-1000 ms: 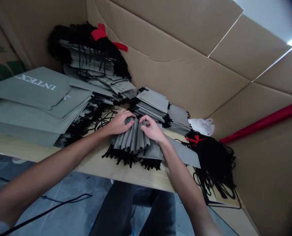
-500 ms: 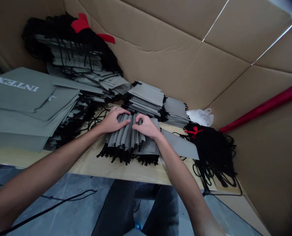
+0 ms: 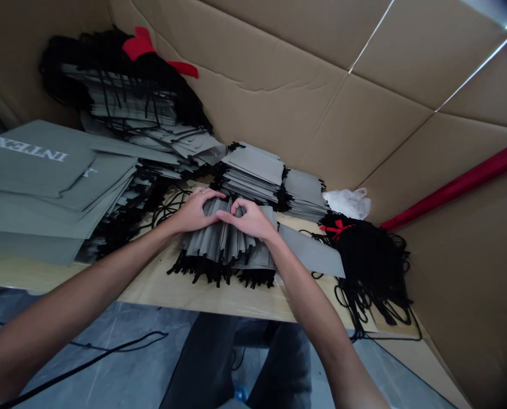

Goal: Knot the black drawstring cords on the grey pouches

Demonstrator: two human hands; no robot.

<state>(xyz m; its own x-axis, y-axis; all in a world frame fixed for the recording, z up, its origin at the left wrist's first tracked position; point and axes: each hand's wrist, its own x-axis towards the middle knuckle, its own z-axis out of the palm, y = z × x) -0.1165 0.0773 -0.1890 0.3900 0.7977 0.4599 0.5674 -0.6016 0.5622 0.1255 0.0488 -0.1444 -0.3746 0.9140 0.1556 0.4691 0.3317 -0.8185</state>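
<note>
A row of grey fabric bags (image 3: 208, 240) with black cord ends stands on edge at the middle of the table, its folds fanned toward me. My left hand (image 3: 197, 210) curves round the row's left and far side, gripping it with thumb and fingers. On the other side, my right hand (image 3: 250, 219) is bent with thumb and fingertips pressed in among the folds, close to the left thumb. Beneath my right wrist lie more flat grey bags (image 3: 262, 255), with cord ends toward the table edge. The far fingertips are partly hidden.
Big grey INTEX bags (image 3: 32, 170) are piled at left, before a heap of bags and black cords (image 3: 121, 85). Stacked grey bags (image 3: 253, 170) stand behind my hands. At right are a black cord bundle (image 3: 364, 261), a white plastic bag (image 3: 348, 203) and cardboard walls (image 3: 458, 238).
My right thumb and fingertips have shifted slightly left, closer to my left thumb. The folds between my hands have spread on the right side. My left hand has barely moved.
</note>
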